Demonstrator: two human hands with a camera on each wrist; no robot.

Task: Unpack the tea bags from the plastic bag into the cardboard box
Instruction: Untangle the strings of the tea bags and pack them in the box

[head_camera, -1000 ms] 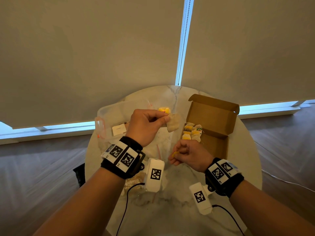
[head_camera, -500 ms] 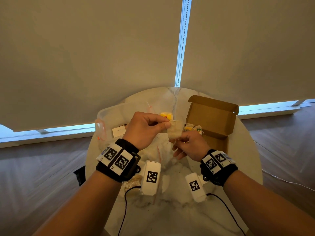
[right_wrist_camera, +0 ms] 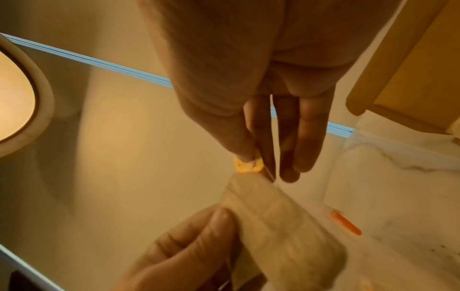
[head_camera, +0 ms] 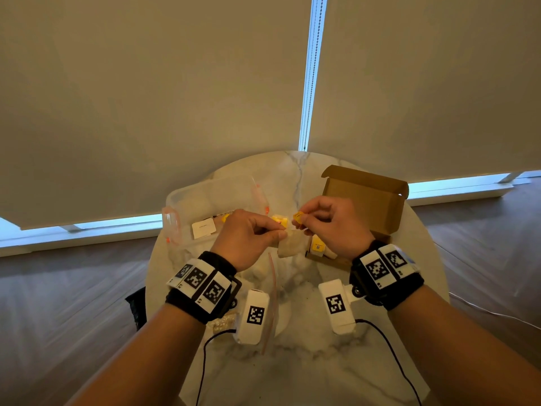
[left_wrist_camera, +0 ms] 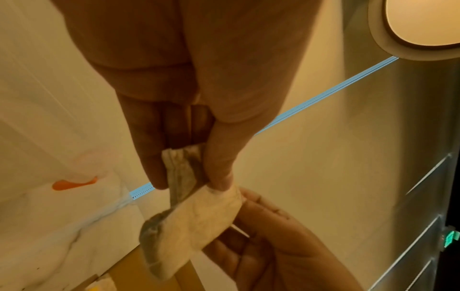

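At frame left of the head view, a clear tub [head_camera: 205, 197] sits on the desk [head_camera: 292, 361] with a white card [head_camera: 203, 227] inside. The plastic bag [head_camera: 270, 303] lies flat near frame centre, below your hands.

Your left hand [head_camera: 248, 237] pinches the top of one tea bag [head_camera: 289, 247] between thumb and forefinger; the left wrist view shows the bag [left_wrist_camera: 191, 222] hanging folded below the pinch. Your right hand [head_camera: 330, 227] pinches the yellow tag [head_camera: 298, 222], with the other fingers [right_wrist_camera: 298, 141] extended. A thin string runs from the tag [right_wrist_camera: 247, 166] down to the bag.

The box [head_camera: 366, 197] stands open at right of centre, lid up. A few tea bags [head_camera: 317, 247] already lie inside, largely hidden behind your right hand.

Likely faults from this position:
- Pulling the tag away from the bag could tear the string off or rip the paper. Keep the string slack.
- A loose string could snag on the box edge, or drag out bags already stored, during placement.
- The pinch covers only a small edge; the bag could slip and land on the desk outside the box.

The desk is round, white marble-patterned, with camera cables trailing across its near edge. Behind it, closed roller blinds [head_camera: 146, 98] cover the windows, with a bead chain [head_camera: 311, 68] in the gap between them. Wood flooring [head_camera: 73, 288] shows on both sides.
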